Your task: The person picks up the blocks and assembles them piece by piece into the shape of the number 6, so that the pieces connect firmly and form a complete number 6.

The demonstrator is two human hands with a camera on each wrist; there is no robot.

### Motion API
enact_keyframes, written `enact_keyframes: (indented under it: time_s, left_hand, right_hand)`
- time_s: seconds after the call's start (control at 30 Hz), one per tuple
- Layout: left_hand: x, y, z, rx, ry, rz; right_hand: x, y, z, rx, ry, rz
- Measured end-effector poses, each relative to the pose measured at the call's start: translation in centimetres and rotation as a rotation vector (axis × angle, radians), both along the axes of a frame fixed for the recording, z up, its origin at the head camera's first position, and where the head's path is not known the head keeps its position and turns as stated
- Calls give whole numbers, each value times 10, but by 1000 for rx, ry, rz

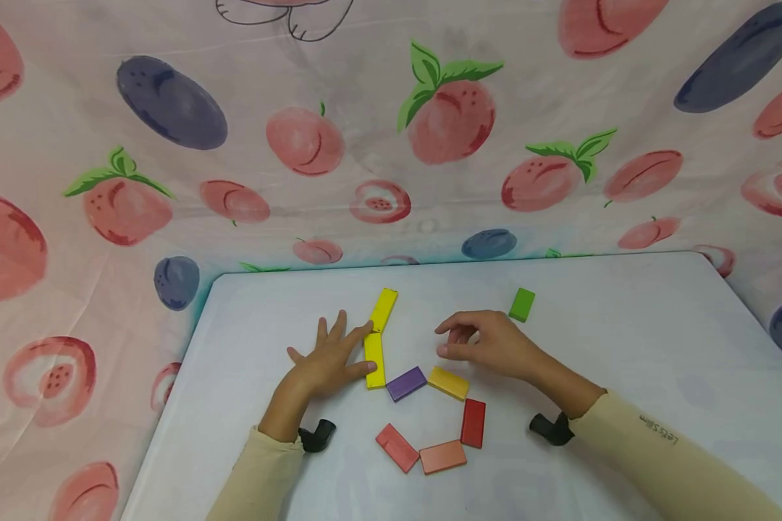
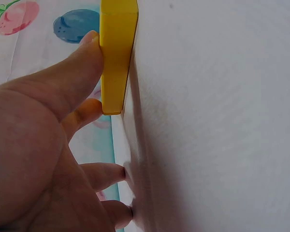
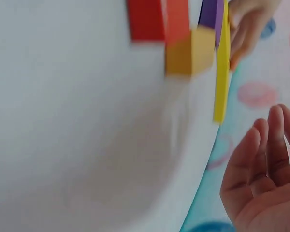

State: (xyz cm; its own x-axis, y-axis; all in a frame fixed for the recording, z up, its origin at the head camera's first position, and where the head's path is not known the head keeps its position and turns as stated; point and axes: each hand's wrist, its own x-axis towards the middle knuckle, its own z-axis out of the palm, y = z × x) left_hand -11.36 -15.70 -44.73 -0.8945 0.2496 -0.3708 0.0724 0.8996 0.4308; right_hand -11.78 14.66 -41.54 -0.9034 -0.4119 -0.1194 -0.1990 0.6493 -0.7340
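My left hand [image 1: 326, 364] rests with spread fingers beside two yellow blocks. Its thumb touches the lower yellow block [image 1: 374, 354], and the index fingertip is right where that one meets the upper yellow block [image 1: 385, 307]. In the left wrist view the thumb lies against the side of a yellow block [image 2: 118, 53], the other fingers apart. Over the table to the right, my right hand [image 1: 492, 344] holds nothing, its fingers loosely bent; the right wrist view shows its bare palm [image 3: 266, 198]. A green block [image 1: 522, 305] lies just behind it.
From the yellow pair, a bent row runs on through a purple block [image 1: 406, 384], an orange-yellow block [image 1: 448, 383], a red block [image 1: 473, 423], an orange block [image 1: 443, 457] and a pinkish-red block [image 1: 397, 448]. The white table [image 1: 658, 325] ends at a fruit-print cloth [image 1: 378, 130].
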Motion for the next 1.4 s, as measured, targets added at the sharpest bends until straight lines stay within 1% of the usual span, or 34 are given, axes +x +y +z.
enact_keyframes:
  time_s: [0.1, 0.23, 0.37, 0.57, 0.7, 0.83, 0.93, 1.07, 1.27, 1.4]
  left_hand:
    - [0, 0, 0, 9, 1, -2]
    - [0, -1, -1, 10, -2, -3]
    - [-1, 0, -2, 5, -8, -2]
    - [0, 1, -2, 3, -9, 2]
    - [0, 1, -2, 3, -7, 1]
    - [0, 1, -3, 7, -9, 2]
    - [0, 1, -3, 6, -7, 2]
    - [0, 0, -3, 2, -3, 1]
    - [0, 0, -1, 4, -5, 1]
    - [0, 0, 1, 7, -7, 2]
  right_hand:
    - [-10, 14, -1, 14, 39, -74]
    - [-20, 34, -3, 58, 83, -165]
    - [-28, 51, -6, 96, 100, -248]
    - [-38, 76, -12, 124, 89, -366]
    - [-45, 88, -18, 160, 75, -409]
    - [-47, 96, -24, 160, 19, -445]
    - [-48, 99, -27, 143, -24, -462]
    - [-50, 104, -28, 124, -71, -454]
    - [-57, 111, -25, 123, -163, -399]
    - [-60, 116, -23, 127, -203, -375]
